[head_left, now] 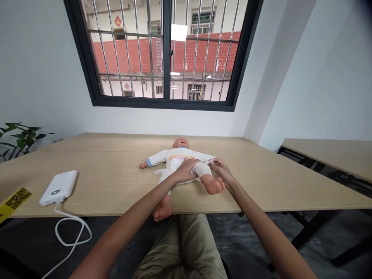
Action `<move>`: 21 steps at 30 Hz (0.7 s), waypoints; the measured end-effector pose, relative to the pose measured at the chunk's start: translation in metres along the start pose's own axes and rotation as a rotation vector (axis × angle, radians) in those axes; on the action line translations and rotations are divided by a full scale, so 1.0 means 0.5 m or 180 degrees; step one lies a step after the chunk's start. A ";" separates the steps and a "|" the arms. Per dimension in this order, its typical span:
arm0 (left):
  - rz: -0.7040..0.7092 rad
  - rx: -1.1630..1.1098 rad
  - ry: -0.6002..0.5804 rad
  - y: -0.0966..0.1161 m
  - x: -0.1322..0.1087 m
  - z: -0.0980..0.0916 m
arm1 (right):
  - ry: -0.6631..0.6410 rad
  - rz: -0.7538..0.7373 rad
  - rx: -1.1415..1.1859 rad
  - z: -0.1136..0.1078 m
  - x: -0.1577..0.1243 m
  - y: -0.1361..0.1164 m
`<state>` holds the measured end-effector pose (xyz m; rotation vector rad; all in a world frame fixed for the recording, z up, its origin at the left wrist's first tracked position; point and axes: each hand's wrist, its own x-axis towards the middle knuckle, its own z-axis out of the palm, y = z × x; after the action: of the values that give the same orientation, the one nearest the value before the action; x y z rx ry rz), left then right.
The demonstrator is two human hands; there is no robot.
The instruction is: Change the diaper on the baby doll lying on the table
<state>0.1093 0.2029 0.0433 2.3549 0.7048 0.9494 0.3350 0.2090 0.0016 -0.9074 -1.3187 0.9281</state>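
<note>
A baby doll [177, 157] in a white suit lies on its back on the wooden table [116, 182], head toward the window. One leg hangs over the table's front edge. My left hand [186, 170] rests on the doll's hip, fingers curled over the raised right leg. My right hand [221, 170] pinches the white cloth at the doll's side, beside its raised foot [215, 185].
A white power bank [59, 187] with a white cable [71, 232] lies at the left front of the table. A yellow tag [13, 201] sits at the far left edge. A plant [20, 137] stands left. Another table [328, 155] stands right. A barred window [165, 50] is behind.
</note>
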 end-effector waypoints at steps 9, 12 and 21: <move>0.0509 0.1755 -0.0615 -0.011 -0.017 0.017 | -0.0120 0.0338 0.0527 0.040 0.036 -0.001; 0.0573 0.1952 -0.0650 -0.011 -0.019 0.022 | -0.0226 0.0459 0.0707 0.033 0.030 0.003; 0.0675 0.2171 -0.0684 0.001 -0.025 0.023 | -0.0134 -0.0271 0.0242 0.080 0.094 0.014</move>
<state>0.1099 0.1916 0.0306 3.1208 0.7907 0.5693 0.2964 0.2558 0.0145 -0.7713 -1.3388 0.9290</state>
